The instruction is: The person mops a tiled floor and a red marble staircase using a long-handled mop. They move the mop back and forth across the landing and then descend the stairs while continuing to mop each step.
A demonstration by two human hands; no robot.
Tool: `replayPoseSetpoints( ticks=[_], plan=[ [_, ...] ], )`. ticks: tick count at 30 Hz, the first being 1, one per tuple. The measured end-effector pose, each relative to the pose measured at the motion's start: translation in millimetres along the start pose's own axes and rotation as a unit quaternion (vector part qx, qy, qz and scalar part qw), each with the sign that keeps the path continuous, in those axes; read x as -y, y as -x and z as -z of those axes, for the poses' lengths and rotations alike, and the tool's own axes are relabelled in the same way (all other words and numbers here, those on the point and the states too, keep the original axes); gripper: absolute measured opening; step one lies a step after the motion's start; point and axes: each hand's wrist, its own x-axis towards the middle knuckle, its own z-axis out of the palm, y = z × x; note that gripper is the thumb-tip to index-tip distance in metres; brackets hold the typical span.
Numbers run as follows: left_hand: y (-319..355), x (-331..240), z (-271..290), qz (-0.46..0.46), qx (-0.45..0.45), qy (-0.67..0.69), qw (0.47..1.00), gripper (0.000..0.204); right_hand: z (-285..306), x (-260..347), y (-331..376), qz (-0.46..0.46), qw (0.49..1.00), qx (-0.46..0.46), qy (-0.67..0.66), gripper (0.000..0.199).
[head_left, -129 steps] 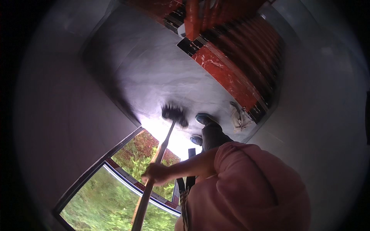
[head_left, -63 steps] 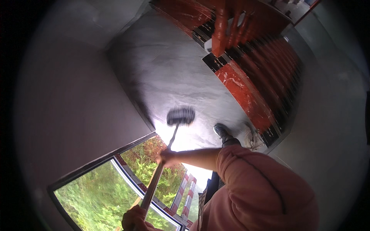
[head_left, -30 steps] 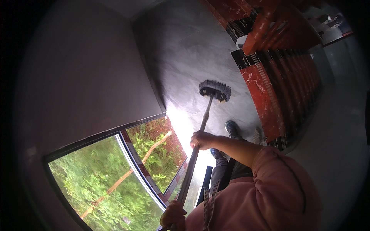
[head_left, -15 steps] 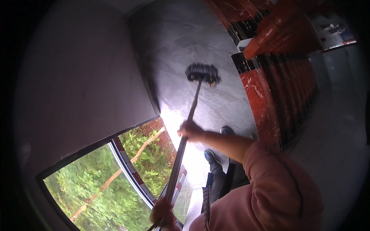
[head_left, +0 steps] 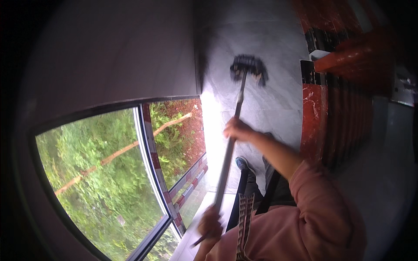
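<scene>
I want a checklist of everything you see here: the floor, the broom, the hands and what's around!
Surface: pale grey stone floor, glare near the window.
Job's things: long-handled broom, dark head on the floor, blurred.
Clutter: nothing seen.
Grippers: right hand grips the handle midway; left hand grips its near end.
Cables: nothing seen.
Surroundings: window with greenery outside, plain wall, red staircase, pink sleeve.

One head-worn fisheye view looks steeply down, close over the pink-sleeved arm (head_left: 305, 204); grey tiled floor (head_left: 261, 100) ahead, large glass window (head_left: 122, 174) at left.
</scene>
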Motion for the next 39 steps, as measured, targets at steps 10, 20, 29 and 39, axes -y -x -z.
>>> replayPoseSetpoints(
  ticks=[10,20,29,39],
  plan=[
    [12,60,10,-0.115,-0.149,0.332,0.924,0.016,-53,38,-19,-0.097,0.990,0.072,0.067,0.008],
    [142,71,166,-0.102,-0.175,0.272,0.941,0.007,-217,279,-57,-0.045,0.966,0.178,-0.185,0.010],
    [135,27,140,-0.157,-0.031,0.125,0.979,0.020,-246,301,-80,0.053,0.960,-0.035,-0.273,0.009],
    [155,26,216,-0.289,-0.041,0.254,0.922,0.014,-108,298,-65,0.045,0.966,-0.253,-0.027,0.008]
  ],
)
